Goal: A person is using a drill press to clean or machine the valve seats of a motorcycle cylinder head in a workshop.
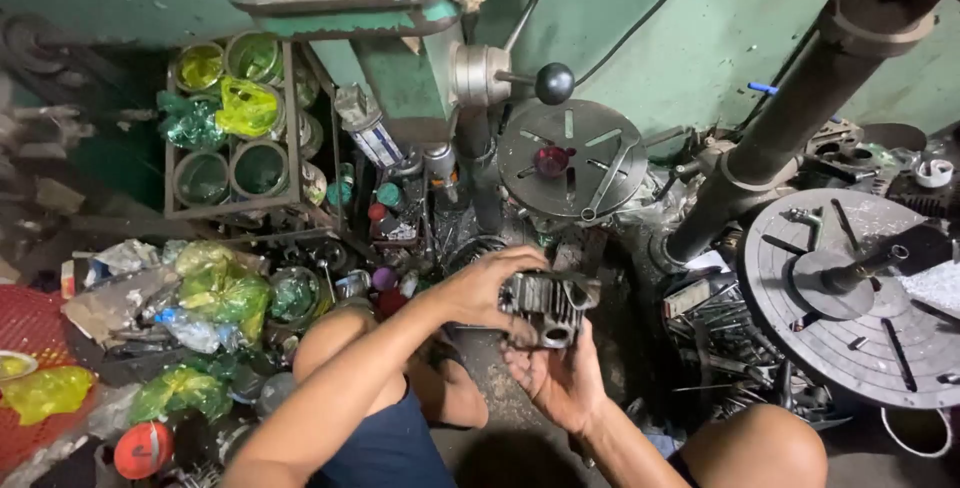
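Observation:
A grey finned metal engine part [548, 305] with a round bore is held in front of me, above the dirty floor. My left hand [483, 286] grips it from the top left, fingers wrapped over the fins. My right hand [556, 376] cups it from below, palm up. Both my knees show at the bottom of the view. Just behind the part stands a green drill press [400, 68] with a round slotted table [573, 158].
A second round slotted table [860, 298] on a dark column [790, 118] stands at right, with scrap metal pieces around it. At left are a rack of tins [235, 128], yellow-green plastic bags [220, 293] and a red mesh basket [35, 333].

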